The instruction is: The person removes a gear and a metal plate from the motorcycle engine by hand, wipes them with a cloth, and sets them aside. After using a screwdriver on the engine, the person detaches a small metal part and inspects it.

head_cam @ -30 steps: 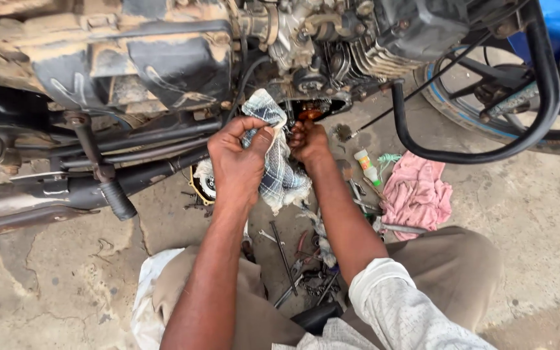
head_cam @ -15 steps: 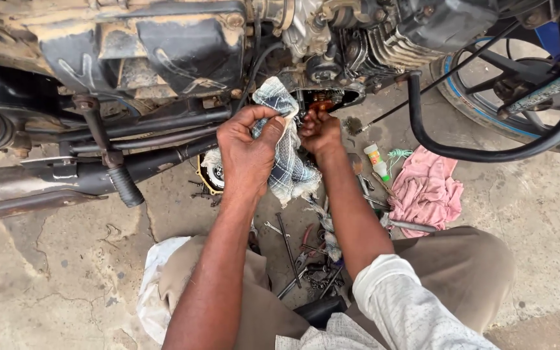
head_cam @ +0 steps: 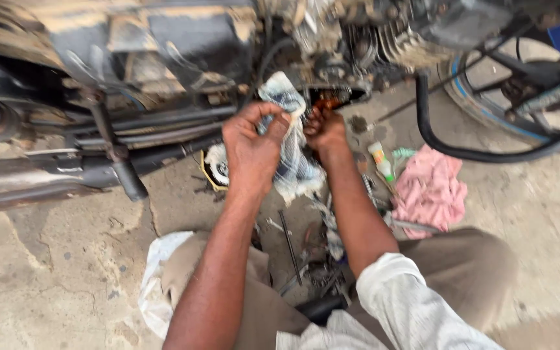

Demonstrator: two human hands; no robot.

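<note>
My left hand (head_cam: 252, 146) grips a blue-and-white checked rag (head_cam: 291, 152) and holds it up against the underside of a motorcycle engine (head_cam: 351, 39). My right hand (head_cam: 324, 129) is just right of the rag, its fingers curled at an opening in the engine's lower case where an orange, oily part (head_cam: 327, 102) shows. What the right fingers pinch is hidden. Both forearms reach forward from my lap.
An exhaust pipe (head_cam: 40, 178) and kick-stand (head_cam: 118, 159) lie to the left. A black crash bar (head_cam: 487, 152) curves at right near the front wheel (head_cam: 520, 84). On the concrete are a pink cloth (head_cam: 430, 191), a small bottle (head_cam: 381, 161), several loose tools (head_cam: 306, 259) and a white bag (head_cam: 157, 279).
The view has shifted slightly and closed in. Both hands stay at the engine's underside; the left hand has bunched the rag tighter beside the right hand.
</note>
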